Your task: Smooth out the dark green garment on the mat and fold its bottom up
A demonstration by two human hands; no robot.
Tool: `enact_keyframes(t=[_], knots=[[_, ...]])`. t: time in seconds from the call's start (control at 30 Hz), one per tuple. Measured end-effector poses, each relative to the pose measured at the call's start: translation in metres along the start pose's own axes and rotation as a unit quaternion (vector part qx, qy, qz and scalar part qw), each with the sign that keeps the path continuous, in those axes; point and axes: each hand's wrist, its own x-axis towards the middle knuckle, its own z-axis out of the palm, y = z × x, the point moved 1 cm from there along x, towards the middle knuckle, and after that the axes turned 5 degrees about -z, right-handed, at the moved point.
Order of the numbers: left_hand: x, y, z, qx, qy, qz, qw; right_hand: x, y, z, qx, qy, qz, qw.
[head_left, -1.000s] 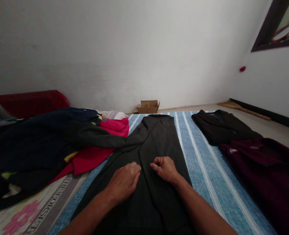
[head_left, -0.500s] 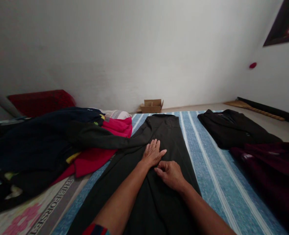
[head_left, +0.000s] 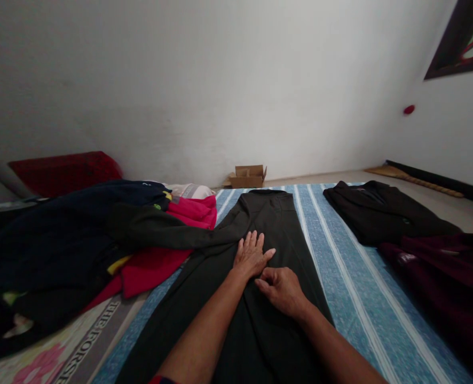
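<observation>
A pair of dark trousers (head_left: 268,213) lies lengthwise on a blue striped mat (head_left: 340,277), the waistband at the far end. My left hand (head_left: 251,255) rests flat on the trousers with its fingers spread. Just behind it, my right hand (head_left: 281,290) sits on the cloth with the fingers curled, pinching a fold of the fabric near the middle seam. One trouser leg or sleeve of dark cloth stretches left onto the clothes pile.
A heap of dark blue, red and black clothes (head_left: 80,240) lies at the left. A folded black garment (head_left: 380,213) and a maroon one (head_left: 444,272) lie at the right. A small cardboard box (head_left: 248,176) stands by the far wall. A printed mat (head_left: 72,352) shows at lower left.
My left hand has gone from a loose fist near me to lying flat farther up the trousers. My right hand has stayed curled on the cloth.
</observation>
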Motion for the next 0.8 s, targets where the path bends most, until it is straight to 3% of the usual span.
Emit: enact_keyframes(t=[0.8], knots=[[-0.0006, 0.0024, -0.0066, 0.01, 0.009, -0.006, 1.0, 0.0019, 0.0027, 0.0037, -0.026, 0.0, -0.015, 1.0]])
